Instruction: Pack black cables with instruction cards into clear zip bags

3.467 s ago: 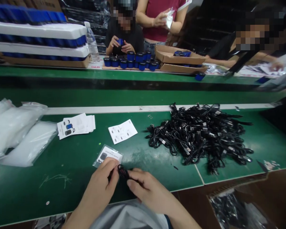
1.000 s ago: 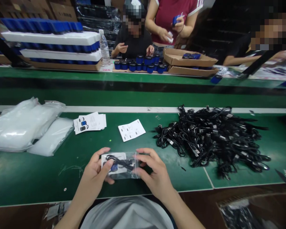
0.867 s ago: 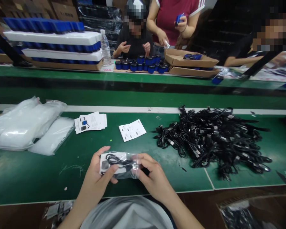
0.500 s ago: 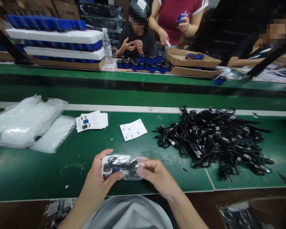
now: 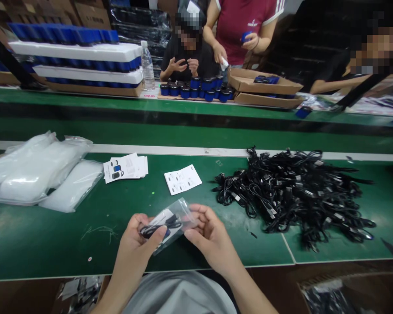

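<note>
A clear plastic bag (image 5: 184, 212) is held low over the front of the green table, tilted up to the right. Inside it lie a coiled black cable (image 5: 173, 221) and a white printed leaflet (image 5: 163, 215). My left hand (image 5: 136, 240) grips the filled end, thumb across the front. At the bag's other end, the thumb and fingers of my right hand (image 5: 211, 233) are curled around the clear edge. Beyond the bag is a small stack of white leaflets (image 5: 183, 179). A large heap of black cables (image 5: 291, 192) lies to the right.
Packs of clear bags (image 5: 29, 174) lie at the left, beside more leaflets (image 5: 126, 168). Below the table edge are boxes of bagged items (image 5: 327, 296). Across the bench, co-workers handle small parts near blue-and-black units (image 5: 196, 89), a bottle (image 5: 147, 65) and stacked trays (image 5: 85, 50).
The bag has turned from nearly level to a slant, its clear end raised. My right hand's fingers have spread a little at that end. The co-workers' hands have shifted slightly.
</note>
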`<act>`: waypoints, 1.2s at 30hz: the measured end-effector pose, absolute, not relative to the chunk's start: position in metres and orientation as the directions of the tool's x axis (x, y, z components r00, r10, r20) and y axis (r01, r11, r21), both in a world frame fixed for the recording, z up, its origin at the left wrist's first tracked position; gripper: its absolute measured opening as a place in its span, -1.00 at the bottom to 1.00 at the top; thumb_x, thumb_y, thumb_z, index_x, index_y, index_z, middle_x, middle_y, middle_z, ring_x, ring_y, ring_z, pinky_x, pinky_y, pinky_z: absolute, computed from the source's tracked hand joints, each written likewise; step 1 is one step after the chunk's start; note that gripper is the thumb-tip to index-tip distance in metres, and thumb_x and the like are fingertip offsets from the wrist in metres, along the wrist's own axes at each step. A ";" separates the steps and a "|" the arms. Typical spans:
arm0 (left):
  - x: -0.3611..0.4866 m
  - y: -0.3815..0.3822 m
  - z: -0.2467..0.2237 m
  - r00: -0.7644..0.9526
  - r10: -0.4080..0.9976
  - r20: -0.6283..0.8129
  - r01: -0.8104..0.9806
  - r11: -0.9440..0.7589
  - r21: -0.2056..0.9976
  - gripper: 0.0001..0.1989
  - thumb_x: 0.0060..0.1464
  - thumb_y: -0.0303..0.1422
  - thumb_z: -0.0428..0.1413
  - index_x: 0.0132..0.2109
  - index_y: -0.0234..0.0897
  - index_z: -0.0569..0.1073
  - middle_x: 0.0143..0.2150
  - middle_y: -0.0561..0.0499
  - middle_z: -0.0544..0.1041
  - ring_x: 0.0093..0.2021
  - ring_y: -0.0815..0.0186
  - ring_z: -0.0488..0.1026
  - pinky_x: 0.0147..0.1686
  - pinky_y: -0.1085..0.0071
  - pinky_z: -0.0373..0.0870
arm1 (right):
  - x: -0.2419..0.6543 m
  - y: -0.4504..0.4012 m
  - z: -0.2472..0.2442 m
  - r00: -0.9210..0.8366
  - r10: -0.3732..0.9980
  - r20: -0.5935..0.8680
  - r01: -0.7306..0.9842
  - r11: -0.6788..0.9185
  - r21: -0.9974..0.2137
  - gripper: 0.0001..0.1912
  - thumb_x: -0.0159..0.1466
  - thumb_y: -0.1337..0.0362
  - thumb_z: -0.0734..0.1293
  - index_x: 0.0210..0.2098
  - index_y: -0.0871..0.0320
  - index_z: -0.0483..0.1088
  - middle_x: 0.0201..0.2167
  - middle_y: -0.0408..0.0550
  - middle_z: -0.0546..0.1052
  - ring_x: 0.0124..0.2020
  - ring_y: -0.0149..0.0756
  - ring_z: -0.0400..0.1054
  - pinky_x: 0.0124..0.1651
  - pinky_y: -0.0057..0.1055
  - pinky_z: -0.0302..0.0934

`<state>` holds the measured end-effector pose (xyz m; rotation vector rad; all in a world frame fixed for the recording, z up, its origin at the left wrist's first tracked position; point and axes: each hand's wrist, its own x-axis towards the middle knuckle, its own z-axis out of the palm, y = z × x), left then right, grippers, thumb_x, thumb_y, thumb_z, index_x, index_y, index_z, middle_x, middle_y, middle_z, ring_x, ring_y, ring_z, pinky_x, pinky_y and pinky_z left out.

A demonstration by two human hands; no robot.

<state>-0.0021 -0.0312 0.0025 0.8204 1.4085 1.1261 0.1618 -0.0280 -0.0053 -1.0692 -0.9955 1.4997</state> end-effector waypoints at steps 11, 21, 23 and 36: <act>-0.026 -0.016 0.025 0.094 0.995 -0.025 0.525 -0.028 0.851 -0.84 0.00 -0.22 0.11 -0.39 -0.18 0.52 -0.32 0.01 0.60 -0.29 0.23 0.52 -0.22 0.36 0.44 | 0.171 -0.026 0.025 -0.225 0.973 0.051 0.268 0.112 -0.957 -0.88 0.19 0.35 0.33 -0.48 0.14 0.45 -0.48 -0.14 0.47 -0.43 -0.37 0.34 -0.34 -0.46 0.17; -0.022 -0.020 0.027 0.121 0.988 0.099 0.518 -0.148 0.842 -0.83 0.08 -0.27 0.07 -0.40 -0.17 0.51 -0.41 0.08 0.57 -0.42 0.36 0.49 -0.40 0.55 0.40 | 0.177 -0.029 0.038 -0.192 0.974 0.121 0.271 0.171 -0.947 -0.82 0.26 0.32 0.26 -0.46 0.16 0.41 -0.50 -0.14 0.44 -0.44 -0.39 0.32 -0.37 -0.49 0.16; -0.022 -0.021 0.026 0.138 0.980 0.140 0.522 -0.192 0.831 -0.84 0.08 -0.31 0.07 -0.42 -0.17 0.50 -0.40 0.08 0.57 -0.39 0.36 0.50 -0.37 0.55 0.40 | 0.175 -0.030 0.039 -0.186 0.970 0.158 0.286 0.208 -0.935 -0.81 0.25 0.35 0.26 -0.49 0.16 0.40 -0.52 -0.14 0.42 -0.47 -0.40 0.30 -0.39 -0.48 0.14; -0.021 -0.023 0.018 0.150 0.987 0.055 0.502 -0.124 0.856 -0.83 0.09 -0.28 0.05 -0.38 -0.19 0.50 -0.36 0.02 0.58 -0.33 0.29 0.50 -0.33 0.48 0.41 | 0.169 -0.027 0.026 -0.168 0.977 0.130 0.269 0.172 -0.948 -0.85 0.24 0.35 0.26 -0.46 0.15 0.38 -0.49 -0.13 0.45 -0.43 -0.37 0.33 -0.34 -0.46 0.18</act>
